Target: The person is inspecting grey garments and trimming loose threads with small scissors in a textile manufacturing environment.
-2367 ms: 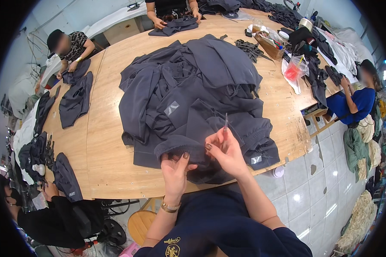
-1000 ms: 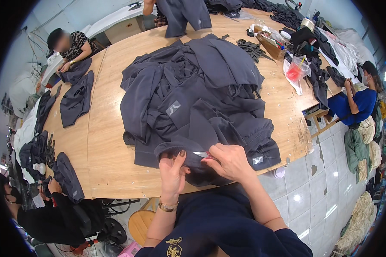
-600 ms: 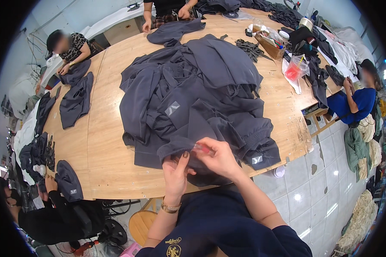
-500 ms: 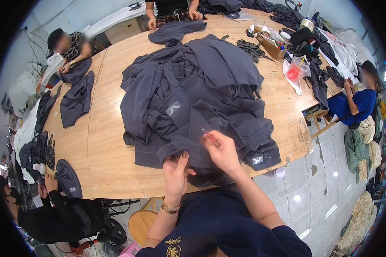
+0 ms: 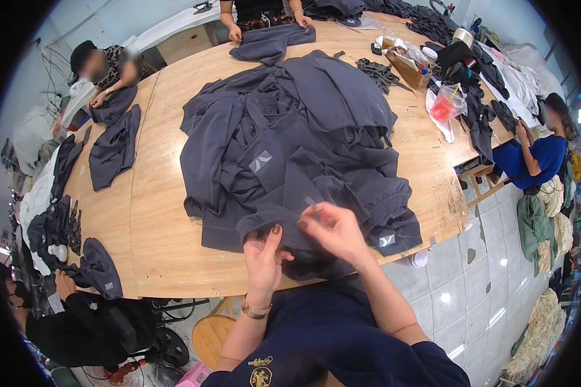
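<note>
A large heap of dark grey garments point(image 5: 342, 97) lies on the wooden table in front of me. At its near edge, my left hand point(image 5: 263, 266) grips the edge of a dark grey garment point(image 5: 257, 221), thumb on top and fingers beneath. Just to its right, above the cloth, my right hand point(image 5: 334, 233) is closed in a pinch. A small pale, thin thing shows at its fingertips, too blurred to name. Light patches mark the cloth, one point(image 5: 261, 162) near the heap's middle and another point(image 5: 387, 240) at lower right.
Co-workers handle dark pieces at the far side, left and right of the table point(image 5: 164, 193). At back right stand a brown box of tools point(image 5: 412, 72) and a bagged red drink point(image 5: 443, 108). A wooden stool point(image 5: 212, 337) is below the near edge.
My right hand has shifted slightly left and down, its fingers blurred. My left hand keeps its hold. Across the table, a co-worker has moved a dark piece slightly right.
</note>
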Demonstrator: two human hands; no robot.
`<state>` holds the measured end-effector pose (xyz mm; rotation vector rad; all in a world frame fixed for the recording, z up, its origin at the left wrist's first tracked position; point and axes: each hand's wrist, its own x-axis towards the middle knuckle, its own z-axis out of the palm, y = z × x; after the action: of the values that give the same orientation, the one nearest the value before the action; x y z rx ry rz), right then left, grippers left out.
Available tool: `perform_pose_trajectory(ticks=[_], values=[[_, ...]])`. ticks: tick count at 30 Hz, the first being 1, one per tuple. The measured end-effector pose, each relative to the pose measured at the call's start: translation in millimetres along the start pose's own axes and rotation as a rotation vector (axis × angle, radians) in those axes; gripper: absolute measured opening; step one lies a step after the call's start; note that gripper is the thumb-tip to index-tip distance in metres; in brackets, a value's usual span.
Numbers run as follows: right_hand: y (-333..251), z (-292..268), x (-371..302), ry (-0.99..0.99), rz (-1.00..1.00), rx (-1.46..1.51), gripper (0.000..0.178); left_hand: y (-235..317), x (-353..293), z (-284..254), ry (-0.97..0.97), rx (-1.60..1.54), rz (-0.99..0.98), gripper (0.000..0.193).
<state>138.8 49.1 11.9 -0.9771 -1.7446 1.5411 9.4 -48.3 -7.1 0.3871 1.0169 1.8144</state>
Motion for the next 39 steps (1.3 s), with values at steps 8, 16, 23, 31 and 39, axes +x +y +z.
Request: perform_pose_trajectory(ticks=[8, 16, 23, 31, 39], values=[[16, 4, 1, -0.016, -0.007, 0.111, 0.009, -6, 7, 2, -0.105, 0.168, -0.064, 0.037], [16, 10, 5, 0.108, 0.003, 0.328, 0.011, -4, 2, -1, -0.068, 0.305, -0.206, 0.029], [14, 17, -2, 0.166, 0.166, 0.631, 0.018, -1, -14, 22, 0.034, 0.918, 0.45, 0.035], [16, 20, -5, 0.039, 0.287, 0.867, 0.018, -9, -6, 17, -0.021, 0.74, 0.287, 0.04], [30, 25, 2, 0.227, -0.175, 0.371, 0.007, -13, -4, 13, 0.066, 0.936, 0.578, 0.028]])
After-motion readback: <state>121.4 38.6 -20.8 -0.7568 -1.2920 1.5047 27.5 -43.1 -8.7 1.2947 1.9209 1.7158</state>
